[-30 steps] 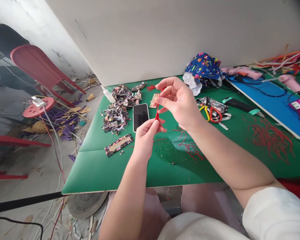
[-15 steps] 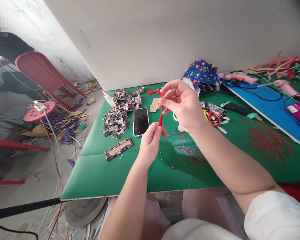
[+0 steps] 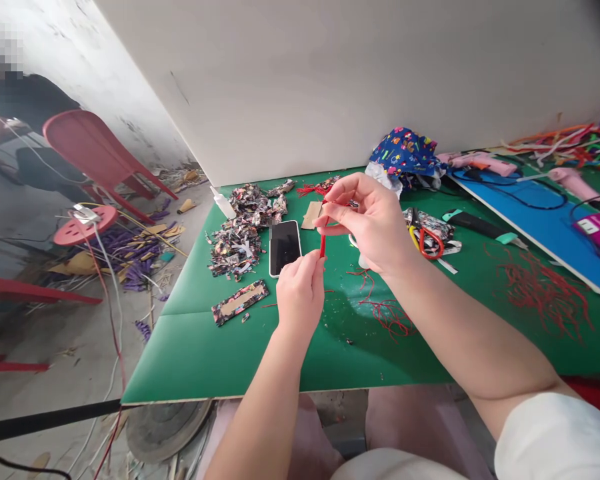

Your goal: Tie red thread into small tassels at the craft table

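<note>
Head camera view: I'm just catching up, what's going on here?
A person holds red string upright over the green table. The left hand grips it low down, while the right hand pinches it higher up. A phone lies just beyond the left hand, and a loose pile of red threads lies on the table to the right.

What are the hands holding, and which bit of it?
Some red string. The left hand grips its lower part, and the right hand pinches it higher up. Fingers partly hide the exact spots.
</note>
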`<state>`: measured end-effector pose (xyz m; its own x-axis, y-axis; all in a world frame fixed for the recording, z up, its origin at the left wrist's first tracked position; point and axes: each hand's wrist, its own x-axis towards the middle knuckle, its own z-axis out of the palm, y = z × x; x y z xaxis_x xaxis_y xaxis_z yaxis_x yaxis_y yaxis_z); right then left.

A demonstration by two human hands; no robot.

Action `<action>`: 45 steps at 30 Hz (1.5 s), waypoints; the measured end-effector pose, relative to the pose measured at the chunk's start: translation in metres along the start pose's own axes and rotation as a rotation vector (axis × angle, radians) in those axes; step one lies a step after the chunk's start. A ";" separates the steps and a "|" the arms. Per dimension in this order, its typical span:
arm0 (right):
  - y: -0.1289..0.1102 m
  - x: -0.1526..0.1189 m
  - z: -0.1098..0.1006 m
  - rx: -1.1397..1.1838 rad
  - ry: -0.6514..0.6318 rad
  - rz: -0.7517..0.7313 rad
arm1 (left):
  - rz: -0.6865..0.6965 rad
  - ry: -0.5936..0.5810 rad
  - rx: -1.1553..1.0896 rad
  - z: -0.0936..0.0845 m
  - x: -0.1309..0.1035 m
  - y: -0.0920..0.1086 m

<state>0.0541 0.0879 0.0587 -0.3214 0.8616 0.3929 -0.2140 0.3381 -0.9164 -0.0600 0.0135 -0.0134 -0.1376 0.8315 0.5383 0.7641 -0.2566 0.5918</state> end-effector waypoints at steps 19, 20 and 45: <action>0.000 -0.006 0.007 -0.065 -0.166 0.016 | -0.244 0.039 -0.722 -0.024 0.013 0.005; 0.001 -0.007 0.008 -0.064 -0.175 0.016 | -0.241 0.023 -0.745 -0.026 0.013 0.005; -0.002 -0.009 0.005 -0.181 -0.185 -0.030 | -0.260 -0.249 -0.428 -0.024 0.012 -0.006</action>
<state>0.0526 0.0781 0.0574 -0.4845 0.7715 0.4124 -0.0634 0.4392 -0.8962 -0.0815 0.0134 0.0042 -0.0945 0.9720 0.2152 0.3934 -0.1621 0.9050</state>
